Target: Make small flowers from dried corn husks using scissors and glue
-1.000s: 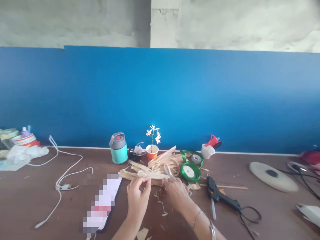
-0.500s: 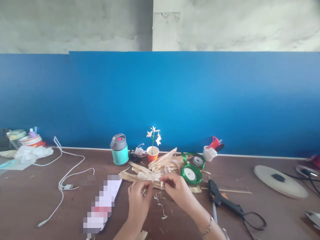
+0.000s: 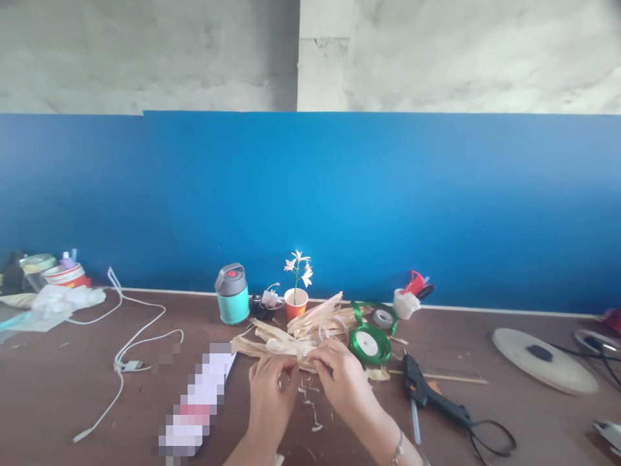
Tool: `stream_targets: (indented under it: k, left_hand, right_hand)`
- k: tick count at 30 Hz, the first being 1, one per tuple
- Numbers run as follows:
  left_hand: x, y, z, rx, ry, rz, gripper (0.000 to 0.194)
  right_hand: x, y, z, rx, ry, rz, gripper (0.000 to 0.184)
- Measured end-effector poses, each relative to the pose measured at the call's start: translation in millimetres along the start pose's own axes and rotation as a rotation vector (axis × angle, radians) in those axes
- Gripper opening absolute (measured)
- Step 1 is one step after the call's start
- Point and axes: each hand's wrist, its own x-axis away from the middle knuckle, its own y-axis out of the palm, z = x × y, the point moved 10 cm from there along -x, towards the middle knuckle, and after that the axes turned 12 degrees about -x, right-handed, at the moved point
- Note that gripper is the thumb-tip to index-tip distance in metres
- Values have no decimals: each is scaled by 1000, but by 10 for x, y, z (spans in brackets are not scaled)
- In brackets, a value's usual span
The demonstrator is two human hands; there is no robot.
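Over the front of a pile of pale dried corn husks (image 3: 276, 338), both hands meet with bent fingers. My left hand (image 3: 272, 388) is closed in a pinch, thumb against fingertips. Just to its right, my right hand (image 3: 339, 375) pinches too, its knuckles raised. A thin pale husk strip seems to run between the fingertips, though its outline blends with the pile behind. Small husk scraps (image 3: 314, 414) lie on the table below the hands. A green ribbon spool (image 3: 369, 343) is beyond the right hand.
A paper cup (image 3: 296, 304) with white flowers and a turquoise flask (image 3: 233, 304) stand behind. A phone (image 3: 198, 408) and white cable (image 3: 119, 356) lie left. To the right are a glue gun (image 3: 436, 395), a thin stick (image 3: 456, 378) and a pale disc (image 3: 543, 362).
My right hand has turned and its fingers have curled down further, close to the left fingertips. Less of the pale strip shows between them. The camera view has tilted slightly up.
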Motion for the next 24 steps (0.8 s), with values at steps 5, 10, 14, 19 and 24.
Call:
stream_targets:
  k: [5,10,14,19,24]
  left_hand:
    - [3,14,-2,-14,-19,-24,12]
    - [9,8,17,-8,-27,-39,13]
    - [2,-9,43,11,-27,-41,14]
    - [5,4,50,19,-20,-48,15]
    - [15,51,27,32,-23,-72,15]
  right_hand:
    - [-1,31,22,-6,15,10,23]
    - [-19,17,113,-130,83,28,19]
    - [-12,14,83,-52,50,47,17]
    - [10,66,6,82,-14,22,19]
    - [18,77,-22,100,-51,24,19]
